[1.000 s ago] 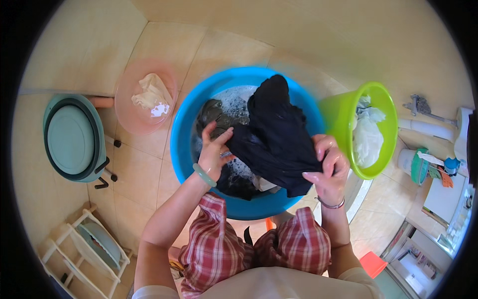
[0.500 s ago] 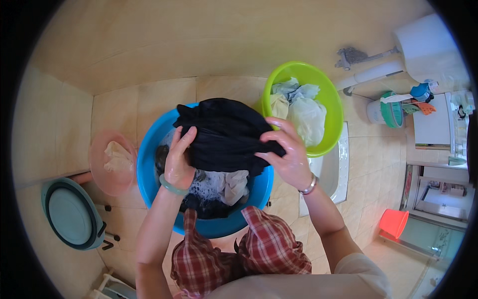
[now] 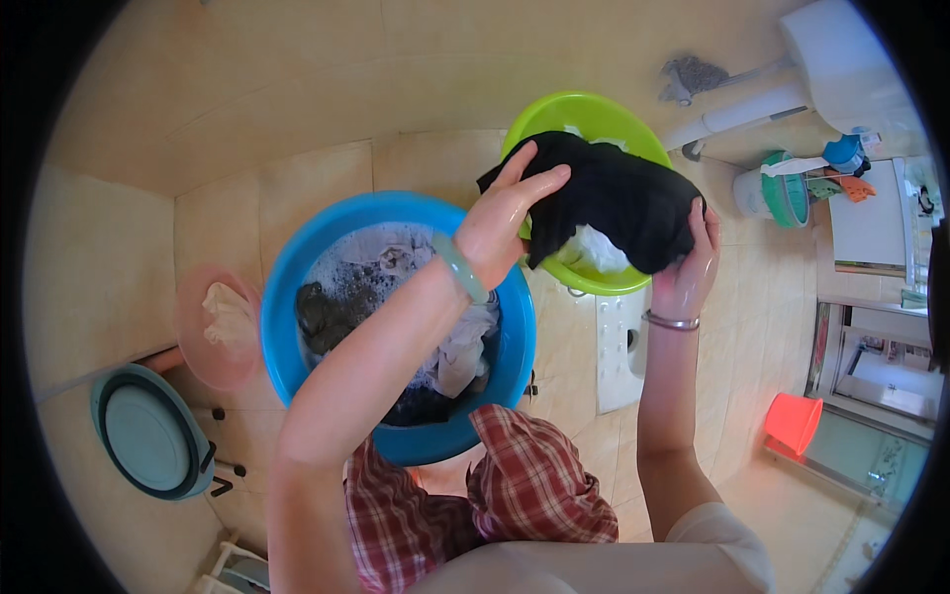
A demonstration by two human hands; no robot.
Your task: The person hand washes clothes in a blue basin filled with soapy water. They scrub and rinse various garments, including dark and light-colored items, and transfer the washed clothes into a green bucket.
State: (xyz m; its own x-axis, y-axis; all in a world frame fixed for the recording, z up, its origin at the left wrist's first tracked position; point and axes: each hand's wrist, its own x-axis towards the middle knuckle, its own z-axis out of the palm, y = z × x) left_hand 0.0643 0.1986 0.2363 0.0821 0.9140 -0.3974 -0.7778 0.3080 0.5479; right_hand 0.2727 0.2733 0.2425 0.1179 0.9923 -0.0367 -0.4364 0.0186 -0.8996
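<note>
A wet black garment (image 3: 618, 193) is stretched between my two hands over the lime-green basin (image 3: 554, 109). My left hand (image 3: 510, 223), with a pale green bangle at the wrist, grips its left end. At the right end my right hand (image 3: 693, 262), wearing a silver bracelet, is closed on the cloth, its fingers partly hidden. White cloth (image 3: 599, 249) shows in the green basin beneath the garment. To the left, the big blue tub (image 3: 279, 346) holds sudsy water with dark clothes (image 3: 332, 317) and light grey cloth (image 3: 460, 361) soaking in it.
A pink translucent basin (image 3: 203, 346) with pale cloth stands at the far left, near a grey-green folding basin (image 3: 148, 436). Right of the tub lies a white squat toilet (image 3: 621, 381). A red bucket (image 3: 794, 424) and a green-rimmed bin (image 3: 782, 198) are further right.
Both hands have carried the black garment from above the blue tub rightward to above the green basin. The soaking clothes in the tub now show more fully.
</note>
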